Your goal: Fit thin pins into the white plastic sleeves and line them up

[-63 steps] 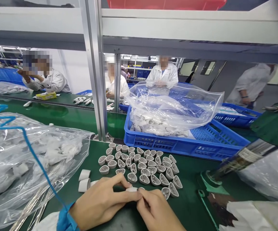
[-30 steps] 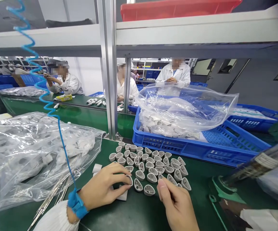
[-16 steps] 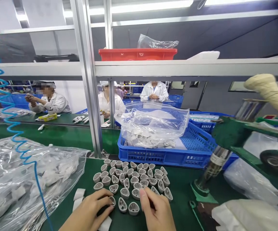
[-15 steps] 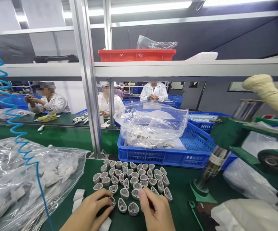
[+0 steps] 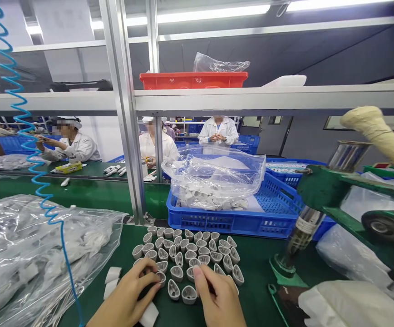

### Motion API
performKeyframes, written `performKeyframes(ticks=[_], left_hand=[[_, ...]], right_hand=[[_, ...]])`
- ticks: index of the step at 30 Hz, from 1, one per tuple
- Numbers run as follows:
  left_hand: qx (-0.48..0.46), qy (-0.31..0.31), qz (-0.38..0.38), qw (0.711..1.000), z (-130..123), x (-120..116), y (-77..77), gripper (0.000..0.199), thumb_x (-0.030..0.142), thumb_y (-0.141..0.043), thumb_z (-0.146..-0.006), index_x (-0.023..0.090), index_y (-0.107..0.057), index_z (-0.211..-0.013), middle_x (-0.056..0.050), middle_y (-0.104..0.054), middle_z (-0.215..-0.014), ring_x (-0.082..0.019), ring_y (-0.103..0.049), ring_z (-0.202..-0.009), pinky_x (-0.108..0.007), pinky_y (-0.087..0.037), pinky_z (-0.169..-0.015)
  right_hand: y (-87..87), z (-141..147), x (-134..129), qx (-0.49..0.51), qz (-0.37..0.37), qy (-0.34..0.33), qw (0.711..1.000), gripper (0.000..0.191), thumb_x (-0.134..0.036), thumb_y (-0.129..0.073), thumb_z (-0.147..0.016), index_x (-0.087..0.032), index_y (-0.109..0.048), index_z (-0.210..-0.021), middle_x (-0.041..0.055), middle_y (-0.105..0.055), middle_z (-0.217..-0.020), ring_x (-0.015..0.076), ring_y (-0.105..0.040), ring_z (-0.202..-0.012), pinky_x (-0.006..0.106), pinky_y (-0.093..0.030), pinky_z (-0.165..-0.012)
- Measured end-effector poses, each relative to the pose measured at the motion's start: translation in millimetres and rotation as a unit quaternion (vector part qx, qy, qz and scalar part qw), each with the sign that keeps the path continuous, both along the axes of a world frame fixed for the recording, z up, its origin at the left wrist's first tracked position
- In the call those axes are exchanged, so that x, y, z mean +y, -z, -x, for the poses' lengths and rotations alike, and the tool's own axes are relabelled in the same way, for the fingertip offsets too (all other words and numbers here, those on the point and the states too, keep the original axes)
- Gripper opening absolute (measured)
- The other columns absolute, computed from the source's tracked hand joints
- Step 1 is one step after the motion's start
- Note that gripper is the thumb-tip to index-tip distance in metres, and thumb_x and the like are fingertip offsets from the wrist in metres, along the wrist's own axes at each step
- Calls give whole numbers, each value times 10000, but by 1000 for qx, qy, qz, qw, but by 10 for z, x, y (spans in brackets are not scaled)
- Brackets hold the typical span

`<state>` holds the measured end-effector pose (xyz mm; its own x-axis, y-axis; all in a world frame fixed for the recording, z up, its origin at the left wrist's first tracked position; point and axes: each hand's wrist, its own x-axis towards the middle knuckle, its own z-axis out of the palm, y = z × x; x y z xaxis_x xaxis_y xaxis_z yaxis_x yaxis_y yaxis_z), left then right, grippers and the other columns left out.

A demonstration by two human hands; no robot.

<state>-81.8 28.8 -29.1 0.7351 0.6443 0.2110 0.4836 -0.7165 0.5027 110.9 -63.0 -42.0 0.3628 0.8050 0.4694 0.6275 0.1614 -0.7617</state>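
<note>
On the green tabletop stand many small white hollow plastic caps, teardrop-shaped or rounded, with their open ends up. My left hand (image 5: 134,290) pinches one white plastic cap (image 5: 161,278) between thumb and fingers at the near left of the group. My right hand (image 5: 220,294) is closed, thumb and forefinger together, by the near edge of the caps; whatever it may hold is hidden. Between the hands sit a rounded cap (image 5: 189,295) and a teardrop-shaped cap (image 5: 173,289). Beside my left wrist lie several white curved pieces (image 5: 113,274).
Clear bags of white parts (image 5: 47,254) cover the left side, with a blue coiled hose (image 5: 64,245) hanging before them. A blue basket (image 5: 200,220) stands behind the caps. At right is a green hand press (image 5: 319,181) with a wrapped handle. Other people work beyond.
My left hand has moved slightly up and right with its cap, bringing it nearer the group. My right hand has shifted a little left. The hose appears further right.
</note>
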Motion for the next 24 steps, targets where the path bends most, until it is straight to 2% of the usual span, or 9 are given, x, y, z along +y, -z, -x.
performKeyframes(ticks=[5,9,13,16,21,24], left_hand=[[24,-14,-20,999,151,-46,-90,221,349,-510,-988,302,-660,-1145,-61,-615,-1171,-213,-645,-1030,-292,-542,-892],[56,16,-39,998,306,-80,-183,210,421,-654,-899,301,-704,-1064,-37,-689,-1080,-226,-654,-968,-309,-530,-887],[63,77,-57,993,321,-105,-233,143,361,-695,-883,275,-713,-996,-5,-735,-960,-191,-651,-856,-266,-507,-818],[61,113,-83,988,291,-115,-243,110,353,-686,-902,263,-702,-962,18,-741,-878,-174,-634,-788,-254,-496,-773],[35,129,-82,988,265,-97,-202,98,288,-664,-927,249,-668,-1017,5,-736,-943,-182,-642,-895,-245,-505,-803],[-2,140,-43,989,218,-110,-195,165,292,-658,-935,243,-660,-1092,-18,-735,-1053,-192,-655,-990,-251,-516,-860]], right_hand=[[-70,48,-42,45,26,-10,999,562,-552,-251,-1062,-208,-502,-696,-23,-481,-594,138,-485,-537,234,-354,-576],[-98,97,-81,78,25,-13,997,535,-537,-224,-1067,-235,-563,-784,-18,-580,-715,146,-570,-681,209,-403,-697],[-83,99,-94,78,27,-25,996,515,-523,-228,-1067,-250,-597,-833,-15,-601,-733,151,-582,-697,205,-419,-724],[-75,66,-78,60,19,-58,996,481,-487,-255,-1071,-251,-613,-853,-20,-576,-678,147,-555,-616,207,-422,-666],[-68,12,-47,32,-25,-108,993,409,-414,-293,-1079,-242,-602,-874,-29,-596,-717,125,-570,-629,180,-423,-638],[-33,21,-57,14,-30,-129,991,396,-405,-311,-1078,-238,-595,-859,-31,-599,-708,118,-576,-616,170,-433,-630]])
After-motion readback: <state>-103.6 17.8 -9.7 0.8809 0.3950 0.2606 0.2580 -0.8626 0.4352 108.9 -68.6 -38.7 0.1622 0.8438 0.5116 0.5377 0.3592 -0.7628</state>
